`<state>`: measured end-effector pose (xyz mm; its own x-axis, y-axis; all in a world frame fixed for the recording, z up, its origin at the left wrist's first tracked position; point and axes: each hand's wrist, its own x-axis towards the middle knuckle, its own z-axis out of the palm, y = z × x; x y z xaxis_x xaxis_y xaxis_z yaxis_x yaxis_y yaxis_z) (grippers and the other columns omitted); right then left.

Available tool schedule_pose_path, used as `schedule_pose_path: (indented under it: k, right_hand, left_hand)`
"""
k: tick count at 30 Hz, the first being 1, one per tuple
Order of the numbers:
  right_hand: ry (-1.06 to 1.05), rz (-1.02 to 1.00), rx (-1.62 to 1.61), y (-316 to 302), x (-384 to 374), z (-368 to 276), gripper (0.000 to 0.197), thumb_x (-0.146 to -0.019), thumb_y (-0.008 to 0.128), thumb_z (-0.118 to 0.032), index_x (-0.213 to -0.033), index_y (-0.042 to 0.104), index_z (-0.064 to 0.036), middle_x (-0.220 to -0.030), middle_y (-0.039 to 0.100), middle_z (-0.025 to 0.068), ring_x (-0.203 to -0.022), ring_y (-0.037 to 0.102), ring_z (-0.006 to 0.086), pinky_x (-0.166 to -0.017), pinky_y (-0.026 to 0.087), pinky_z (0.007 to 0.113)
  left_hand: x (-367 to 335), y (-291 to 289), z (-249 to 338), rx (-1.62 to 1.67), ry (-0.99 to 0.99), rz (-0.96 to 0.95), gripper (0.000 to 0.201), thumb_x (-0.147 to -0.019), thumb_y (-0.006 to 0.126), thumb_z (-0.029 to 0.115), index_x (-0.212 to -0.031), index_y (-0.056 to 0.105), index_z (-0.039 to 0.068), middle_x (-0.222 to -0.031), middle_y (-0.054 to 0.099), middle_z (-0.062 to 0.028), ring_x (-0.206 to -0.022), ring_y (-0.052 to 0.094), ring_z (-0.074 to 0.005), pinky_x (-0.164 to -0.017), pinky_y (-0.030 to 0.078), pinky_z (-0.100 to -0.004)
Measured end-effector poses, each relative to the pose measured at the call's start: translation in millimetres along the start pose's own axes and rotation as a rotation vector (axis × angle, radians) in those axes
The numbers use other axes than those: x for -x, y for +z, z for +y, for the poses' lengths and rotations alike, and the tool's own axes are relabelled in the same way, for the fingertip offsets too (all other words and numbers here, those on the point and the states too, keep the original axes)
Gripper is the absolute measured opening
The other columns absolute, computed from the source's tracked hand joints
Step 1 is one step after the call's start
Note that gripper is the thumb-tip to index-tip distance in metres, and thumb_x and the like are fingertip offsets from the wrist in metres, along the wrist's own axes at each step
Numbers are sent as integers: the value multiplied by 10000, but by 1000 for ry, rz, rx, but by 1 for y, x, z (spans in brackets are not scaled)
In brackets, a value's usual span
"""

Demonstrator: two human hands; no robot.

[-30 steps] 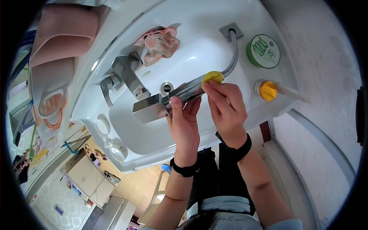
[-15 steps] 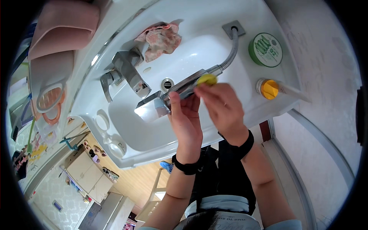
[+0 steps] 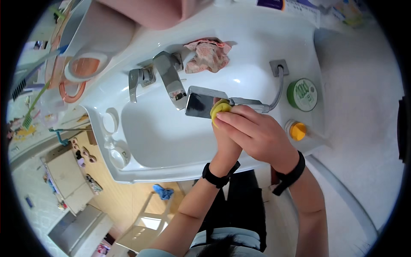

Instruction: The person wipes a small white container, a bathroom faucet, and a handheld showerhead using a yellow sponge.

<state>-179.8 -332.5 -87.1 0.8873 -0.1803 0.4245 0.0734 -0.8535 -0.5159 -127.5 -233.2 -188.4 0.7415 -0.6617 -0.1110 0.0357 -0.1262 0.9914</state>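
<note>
"Sponge (image 3: 220, 112), the yellow one: where is it held?"
"It is pinched in the right hand (image 3: 262, 133), against the four-o'clock end of the shower head (image 3: 202, 103), over the sink (image 3: 162, 147)."
"And the left hand (image 3: 226, 142)?"
"Its fingers are hidden behind the right, so its grip cannot be told."
"How is the sponge best worked?"
"Flat, with pressure spread evenly; the head should be steadied, and the hose (image 3: 280, 88) at three o'clock left slack."

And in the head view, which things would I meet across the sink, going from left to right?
Faucet lever → faucet spout → yellow sponge → grey hose → round green tub.
</note>
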Motion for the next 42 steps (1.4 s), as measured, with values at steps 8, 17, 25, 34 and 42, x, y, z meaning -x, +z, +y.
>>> schedule_pose_path:
  k: [8, 17, 25, 34, 42]
  right_hand:
    - [-47, -116, -22, 1, -29, 20, 267, -684, 641, -22, -949, 665, 1, -927, 602, 77, -824, 591, 243, -638, 512, 311]
    - [-70, -190, -69, 5, -65, 19, 174, -702, 633, -28, -875, 639, -12, -898, 580, 45, -857, 574, 202, -615, 521, 285]
    - [-300, -283, 202, -5, -76, 17, 250, -642, 642, -52, -887, 645, -7, -917, 596, 41, -922, 580, 198, -666, 536, 265]
    - [-6, -431, 195, -39, -75, -19, 201, -669, 621, -28, -868, 639, -8, -894, 604, 56, -878, 578, 217, -715, 510, 278]
    - [335, -81, -103, -28, -40, -14, 218, -708, 616, 63, -890, 680, -40, -903, 641, 86, -824, 611, 239, -692, 497, 280]
  left_hand:
    - [-23, 8, 26, -129, 173, 106, 188, -719, 645, 32, -887, 584, -26, -795, 635, -151, -688, 641, -300, -570, 491, -357]
    - [-33, 12, 37, -101, 217, 176, 254, -655, 660, 22, -897, 604, -27, -856, 629, -197, -783, 614, -374, -665, 495, -389]
    - [-27, 15, 24, -214, 153, 38, 222, -719, 634, 89, -922, 581, 17, -806, 626, -158, -756, 618, -335, -623, 499, -384]
    - [-19, 9, 0, -314, 298, -3, 260, -728, 672, 123, -964, 588, 54, -857, 596, -113, -752, 604, -303, -638, 505, -373]
    - [-13, 1, 5, -59, 281, -41, 362, -715, 689, 81, -1040, 542, 19, -895, 563, -126, -768, 595, -284, -645, 501, -349]
